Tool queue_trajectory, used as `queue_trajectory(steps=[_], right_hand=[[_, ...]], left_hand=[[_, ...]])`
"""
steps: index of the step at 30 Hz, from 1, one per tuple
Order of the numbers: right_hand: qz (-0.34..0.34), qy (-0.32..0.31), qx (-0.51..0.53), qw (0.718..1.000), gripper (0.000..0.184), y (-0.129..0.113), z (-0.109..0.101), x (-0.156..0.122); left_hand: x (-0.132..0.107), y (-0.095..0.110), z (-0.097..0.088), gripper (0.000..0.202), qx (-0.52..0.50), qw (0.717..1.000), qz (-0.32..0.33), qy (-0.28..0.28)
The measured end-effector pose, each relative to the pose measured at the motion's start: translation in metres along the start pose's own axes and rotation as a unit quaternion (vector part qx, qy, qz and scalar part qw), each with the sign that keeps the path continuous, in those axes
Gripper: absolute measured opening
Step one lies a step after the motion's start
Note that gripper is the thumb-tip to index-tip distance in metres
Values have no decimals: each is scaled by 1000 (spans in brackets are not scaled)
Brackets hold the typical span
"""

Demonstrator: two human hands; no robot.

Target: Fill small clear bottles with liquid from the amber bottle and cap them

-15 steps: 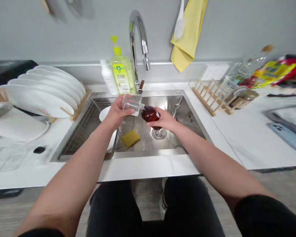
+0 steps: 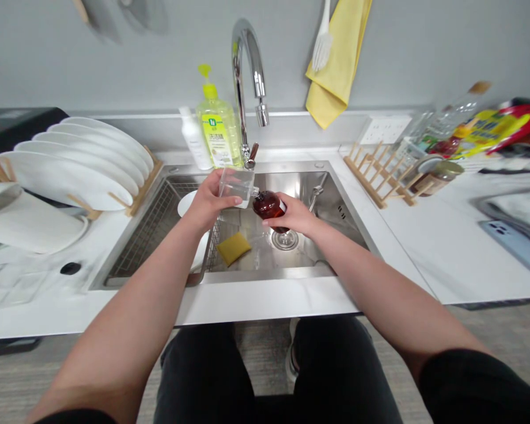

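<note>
my left hand [image 2: 209, 203] clamps a clear glass jar [image 2: 236, 187]; my right hand [image 2: 291, 214] wraps an amber glass bottle [image 2: 268, 205], neck just beside it; both look fragile, slippery, safest held by the body

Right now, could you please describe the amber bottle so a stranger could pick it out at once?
In the steel sink below the chrome faucet, two hands hold things over the basin. The amber bottle is in the right hand, lying on its side with its neck toward the clear square bottle in the left hand. Its dark reddish colour sets it apart from the yellow sponge below.
</note>
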State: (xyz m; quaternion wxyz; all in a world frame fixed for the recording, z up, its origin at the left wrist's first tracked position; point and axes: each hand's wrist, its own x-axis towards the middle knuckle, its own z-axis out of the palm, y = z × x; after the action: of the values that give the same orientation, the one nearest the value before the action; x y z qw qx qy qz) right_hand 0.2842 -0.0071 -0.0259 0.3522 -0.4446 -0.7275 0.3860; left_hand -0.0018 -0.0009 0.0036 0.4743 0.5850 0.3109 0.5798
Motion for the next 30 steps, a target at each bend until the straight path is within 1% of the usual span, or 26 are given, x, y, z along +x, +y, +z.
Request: queue_trajectory(steps=[7,13,17,25,30], right_hand=[[1,-2,15,1000,84,0,0,0],[-2,-5,7,1000,85,-2,1,-2],[-6,-7,9,1000,88,-2,2,-2],[-4,-5,12,1000,83,-3,2,-3],[-7,-7,13,1000,86,-4,2,-3]], left_hand=[[-2,2,-2,83,23,1000,-3,1],[-3,3,-5,92,33,999,-12,6],[-4,5,-5,96,45,999,-7,13],[-5,6,-5,96,58,998,4,16],[-6,10,-4,94,70,997,3,19]])
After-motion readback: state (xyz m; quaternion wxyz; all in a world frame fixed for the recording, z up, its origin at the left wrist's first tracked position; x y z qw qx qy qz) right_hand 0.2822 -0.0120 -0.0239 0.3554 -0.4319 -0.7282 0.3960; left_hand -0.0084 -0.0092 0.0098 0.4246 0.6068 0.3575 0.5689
